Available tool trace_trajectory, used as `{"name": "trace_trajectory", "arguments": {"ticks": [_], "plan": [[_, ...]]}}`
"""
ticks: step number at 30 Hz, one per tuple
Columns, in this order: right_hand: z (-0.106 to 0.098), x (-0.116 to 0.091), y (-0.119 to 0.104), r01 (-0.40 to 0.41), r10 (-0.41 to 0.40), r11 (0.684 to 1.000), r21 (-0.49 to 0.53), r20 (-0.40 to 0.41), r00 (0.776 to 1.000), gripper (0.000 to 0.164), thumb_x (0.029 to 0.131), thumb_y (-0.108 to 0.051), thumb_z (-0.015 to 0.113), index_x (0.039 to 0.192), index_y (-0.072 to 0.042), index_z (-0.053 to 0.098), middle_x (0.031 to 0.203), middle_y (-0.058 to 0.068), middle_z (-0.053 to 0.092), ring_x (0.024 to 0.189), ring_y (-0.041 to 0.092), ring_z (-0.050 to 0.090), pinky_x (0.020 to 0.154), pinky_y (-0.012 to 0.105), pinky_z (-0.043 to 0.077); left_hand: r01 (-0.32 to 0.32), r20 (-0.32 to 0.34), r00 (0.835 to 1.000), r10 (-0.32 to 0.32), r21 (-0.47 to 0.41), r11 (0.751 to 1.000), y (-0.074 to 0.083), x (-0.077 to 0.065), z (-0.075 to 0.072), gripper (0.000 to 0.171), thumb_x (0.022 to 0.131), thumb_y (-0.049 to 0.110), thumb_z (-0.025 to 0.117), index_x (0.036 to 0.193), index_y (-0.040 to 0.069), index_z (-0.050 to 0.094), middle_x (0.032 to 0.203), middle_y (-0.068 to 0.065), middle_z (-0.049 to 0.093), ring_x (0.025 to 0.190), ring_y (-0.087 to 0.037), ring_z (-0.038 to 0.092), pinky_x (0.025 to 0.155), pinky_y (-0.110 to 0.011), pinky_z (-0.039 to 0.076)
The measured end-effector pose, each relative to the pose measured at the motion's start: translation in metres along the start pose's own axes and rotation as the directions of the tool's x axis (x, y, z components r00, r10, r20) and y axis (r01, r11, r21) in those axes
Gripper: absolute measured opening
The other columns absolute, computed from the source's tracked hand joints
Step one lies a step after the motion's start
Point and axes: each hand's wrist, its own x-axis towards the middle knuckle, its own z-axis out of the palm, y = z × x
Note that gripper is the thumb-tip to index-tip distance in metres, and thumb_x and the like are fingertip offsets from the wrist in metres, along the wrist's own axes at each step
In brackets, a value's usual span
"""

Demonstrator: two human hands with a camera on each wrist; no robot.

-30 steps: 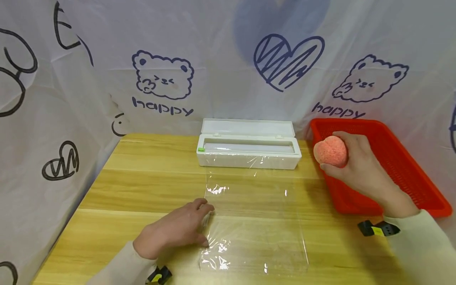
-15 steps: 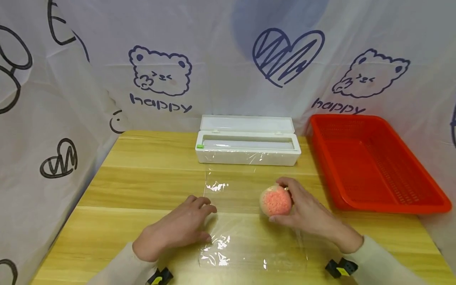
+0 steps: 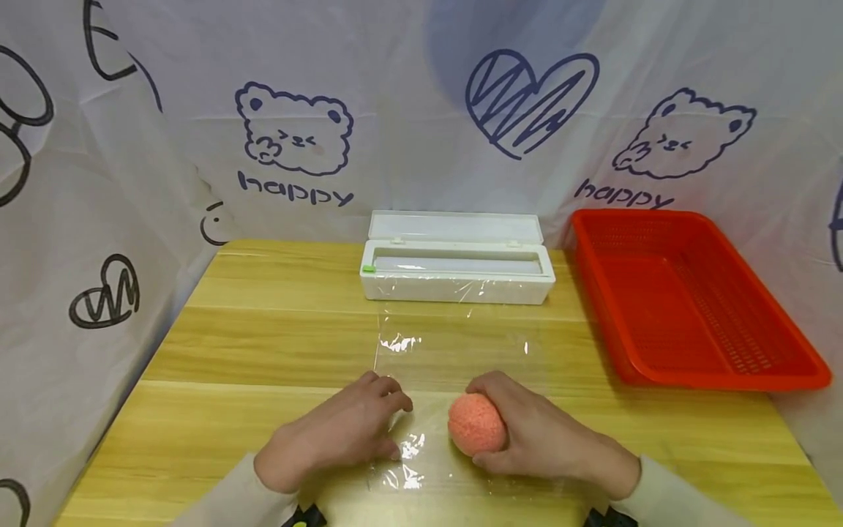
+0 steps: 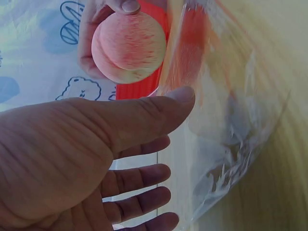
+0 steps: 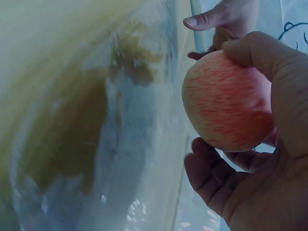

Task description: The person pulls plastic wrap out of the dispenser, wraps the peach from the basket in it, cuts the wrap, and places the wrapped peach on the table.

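Observation:
A pink, pale-bottomed peach (image 3: 477,424) is held by my right hand (image 3: 546,435) over the near part of a sheet of cling film (image 3: 454,359). In the right wrist view the thumb lies on top of the peach (image 5: 226,103) and the fingers curl beneath it. My left hand (image 3: 342,432) is at the film's left edge, fingers loosely bent and nothing in its grasp. The left wrist view shows that hand (image 4: 96,149) with thumb and fingers spread apart, the film (image 4: 231,144) beside them and the peach (image 4: 129,47) beyond.
A white cling film box (image 3: 457,288) stands at the back of the wooden table (image 3: 263,337), lid raised, the film drawn out from it toward me. A red plastic basket (image 3: 685,307) sits at the right. Patterned white cloth (image 3: 408,146) hangs behind and at the left.
My right hand has carried the peach from over the red basket leftward and toward me, to over the film. My left hand has shifted slightly right.

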Motion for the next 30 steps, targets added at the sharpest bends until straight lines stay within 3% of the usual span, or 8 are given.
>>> {"name": "trace_trajectory", "arguments": {"ticks": [4,10,21,30], "plan": [[0.007,-0.001,-0.004,0.017,-0.015,0.999,-0.041,0.048,0.999,0.074,0.072,-0.054,0.077,0.131,-0.023,0.044,0.122,-0.009,0.052,0.104,0.008,0.053,0.085,0.036,0.053,-0.068,0.007,0.998,0.068,0.014,0.998,0.007,-0.002,0.003,0.041,0.073,0.041,0.080,0.104,0.019,0.066,0.102,0.006,0.058,0.095,-0.015,0.048,0.087,-0.031,0.046],[0.016,-0.002,-0.007,-0.001,0.005,0.999,-0.043,0.079,0.997,0.070,0.073,-0.061,0.073,0.126,-0.025,0.045,0.114,-0.010,0.053,0.097,0.007,0.053,0.082,0.032,0.053,-0.157,0.035,0.987,0.156,0.031,0.987,0.018,-0.005,0.009,0.037,0.065,0.049,0.082,0.087,0.027,0.062,0.089,0.014,0.049,0.082,-0.009,0.041,0.071,-0.023,0.039],[0.023,-0.003,-0.007,0.027,-0.021,0.997,-0.067,0.096,0.995,0.074,0.080,-0.066,0.063,0.136,-0.022,0.046,0.123,-0.010,0.053,0.106,0.007,0.053,0.088,0.037,0.052,-0.152,0.078,0.986,0.148,0.043,0.988,0.023,-0.003,0.021,0.041,0.059,0.051,0.084,0.077,0.029,0.053,0.081,0.016,0.041,0.075,-0.008,0.036,0.062,-0.022,0.032],[0.024,-0.003,-0.004,0.017,-0.011,0.998,-0.068,0.074,0.997,0.075,0.082,-0.067,0.061,0.139,-0.022,0.044,0.123,-0.011,0.054,0.105,0.007,0.055,0.088,0.037,0.052,-0.170,0.100,0.981,0.163,0.058,0.984,0.021,-0.001,0.024,0.028,0.074,0.036,0.078,0.065,0.034,0.051,0.086,0.014,0.048,0.079,-0.009,0.038,0.060,-0.023,0.033]]}}
